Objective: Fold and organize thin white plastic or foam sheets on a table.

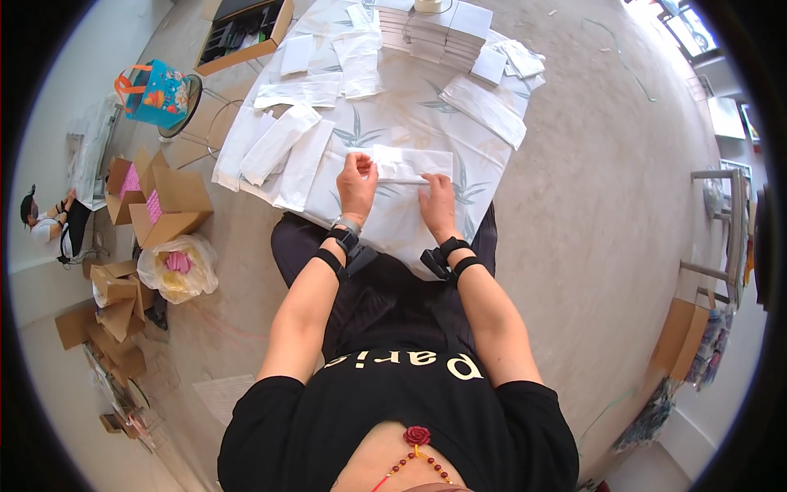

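In front of me a flat white packet (416,163) lies crosswise on the cloth-covered table (392,215), with crinkled, shiny film over its left part. My left hand (357,182) is at the packet's left end, thumb and fingers closed in a pinch on it. At the near edge, towards the right end, my right hand (438,201) touches the packet with its fingertips; its fingers are partly stretched and apart. Long white packets (283,146) lie left of my left hand, some overlapping. Another white packet (484,111) rests beyond my right hand.
Stacked white boxes (459,37) stand at the table's far side. On the left are a stool with a blue bag (160,94), open cartons (172,209) and a plastic bag (178,266) with pink contents. Another person (49,221) works at the far left. A metal rack (725,230) stands right.
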Demonstrator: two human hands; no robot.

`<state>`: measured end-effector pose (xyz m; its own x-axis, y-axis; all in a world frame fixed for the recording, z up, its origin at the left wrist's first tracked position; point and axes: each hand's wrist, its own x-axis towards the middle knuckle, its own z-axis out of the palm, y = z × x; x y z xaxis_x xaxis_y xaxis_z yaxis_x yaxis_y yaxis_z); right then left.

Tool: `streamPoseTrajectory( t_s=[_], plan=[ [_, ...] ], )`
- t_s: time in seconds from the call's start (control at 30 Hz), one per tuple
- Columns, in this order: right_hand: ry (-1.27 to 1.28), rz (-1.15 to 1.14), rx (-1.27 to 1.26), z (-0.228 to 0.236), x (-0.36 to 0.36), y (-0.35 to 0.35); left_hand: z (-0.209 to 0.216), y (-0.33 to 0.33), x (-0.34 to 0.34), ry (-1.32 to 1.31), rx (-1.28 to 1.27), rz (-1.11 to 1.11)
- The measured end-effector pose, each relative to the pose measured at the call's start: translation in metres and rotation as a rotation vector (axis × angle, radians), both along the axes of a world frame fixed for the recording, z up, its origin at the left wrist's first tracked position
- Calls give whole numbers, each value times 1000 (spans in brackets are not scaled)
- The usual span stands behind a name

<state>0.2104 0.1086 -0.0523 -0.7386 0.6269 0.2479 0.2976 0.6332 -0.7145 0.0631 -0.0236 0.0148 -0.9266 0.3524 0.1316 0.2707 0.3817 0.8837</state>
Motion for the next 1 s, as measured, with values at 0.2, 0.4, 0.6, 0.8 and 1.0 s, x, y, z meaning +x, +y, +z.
streamPoseTrajectory(
  t_s=[0.2,0.4,0.6,0.8,1.0],
  plan=[
    [213,-344,-1729,6,17,-12,53,9,44,-241,367,-138],
    [601,-322,-1836,4,34,-3,37,-43,56,-558,445,-78],
    [303,-480,-1437,-8,61,6,-49,-98,34,-478,131,-37],
    [115,-385,-1326,-10,84,7,-64,-98,38,-173,-222,27],
    [95,-306,-1463,9,89,17,-18,-47,89,258,-194,-372]
  ],
)
